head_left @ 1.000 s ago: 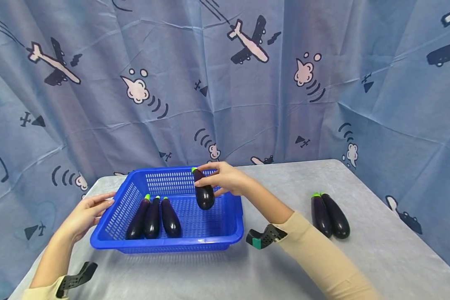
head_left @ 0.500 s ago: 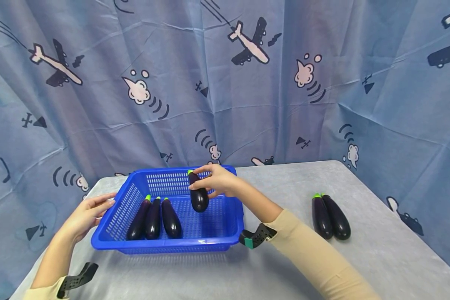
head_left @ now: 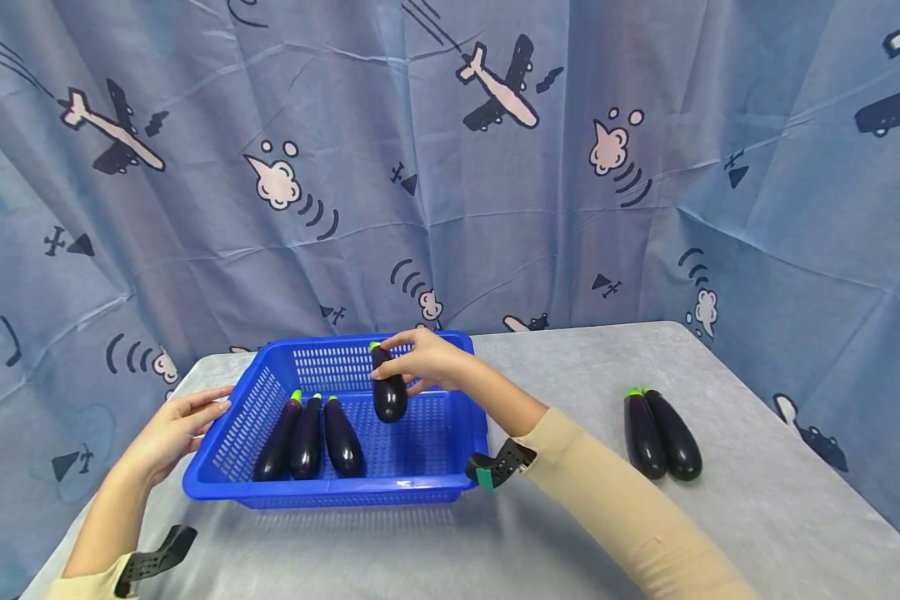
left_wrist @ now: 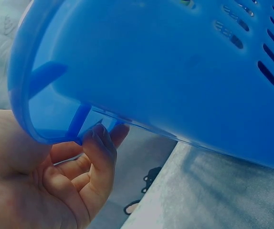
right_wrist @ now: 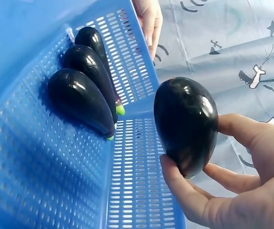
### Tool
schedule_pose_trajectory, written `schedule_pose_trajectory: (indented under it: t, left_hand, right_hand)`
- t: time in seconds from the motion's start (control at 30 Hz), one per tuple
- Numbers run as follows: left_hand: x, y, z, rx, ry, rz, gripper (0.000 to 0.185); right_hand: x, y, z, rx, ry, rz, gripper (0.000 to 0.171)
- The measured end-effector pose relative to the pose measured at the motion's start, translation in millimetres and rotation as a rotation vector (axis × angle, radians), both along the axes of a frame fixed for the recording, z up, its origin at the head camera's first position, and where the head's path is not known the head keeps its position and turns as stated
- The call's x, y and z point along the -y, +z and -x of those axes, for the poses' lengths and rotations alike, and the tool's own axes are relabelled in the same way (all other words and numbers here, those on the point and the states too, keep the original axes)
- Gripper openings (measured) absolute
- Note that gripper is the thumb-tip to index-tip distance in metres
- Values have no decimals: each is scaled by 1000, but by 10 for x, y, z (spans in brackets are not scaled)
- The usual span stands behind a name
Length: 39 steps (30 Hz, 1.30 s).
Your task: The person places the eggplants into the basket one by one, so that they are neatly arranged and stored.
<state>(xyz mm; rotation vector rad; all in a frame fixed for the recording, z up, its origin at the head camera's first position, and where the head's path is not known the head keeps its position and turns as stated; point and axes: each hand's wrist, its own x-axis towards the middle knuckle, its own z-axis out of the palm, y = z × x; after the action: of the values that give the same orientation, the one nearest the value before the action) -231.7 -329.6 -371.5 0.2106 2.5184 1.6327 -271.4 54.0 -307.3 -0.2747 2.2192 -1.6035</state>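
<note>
My right hand [head_left: 438, 360] pinches a dark purple eggplant [head_left: 389, 400] with a green stem end, above the right half of a blue plastic basket [head_left: 345, 485]. The eggplant hangs nearly upright, stem end up; in the right wrist view its rounded bottom faces the camera, between thumb and fingers. Three more eggplants [right_wrist: 79, 98] lie side by side in the basket's left half, stem ends toward the back wall. At the basket's left side, my left hand [head_left: 167, 433] holds the rim, its fingers [left_wrist: 101, 152] curled up under the edge in the left wrist view.
Two eggplants [head_left: 662, 437] lie together on the grey tabletop [head_left: 570, 367], right of the basket. Behind the table hangs a blue curtain [head_left: 345, 125] printed with airplanes. Each wrist wears a black camera mount [head_left: 502, 464].
My right hand has carried the eggplant a little to the left over the basket, toward the three lying there. The left hand and the basket stay nearly in place.
</note>
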Motion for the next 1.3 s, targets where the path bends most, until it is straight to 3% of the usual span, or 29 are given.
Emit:
schedule_pose_trajectory:
  t: [0.8,1.3]
  left_hand:
    - [2,13,2,0,-3,-23,58]
    - [4,8,9,5,-1,-6,58]
  right_hand:
    - [326,-179,155,180,15,13,60]
    - [468,-325,294,247,59,-57,56]
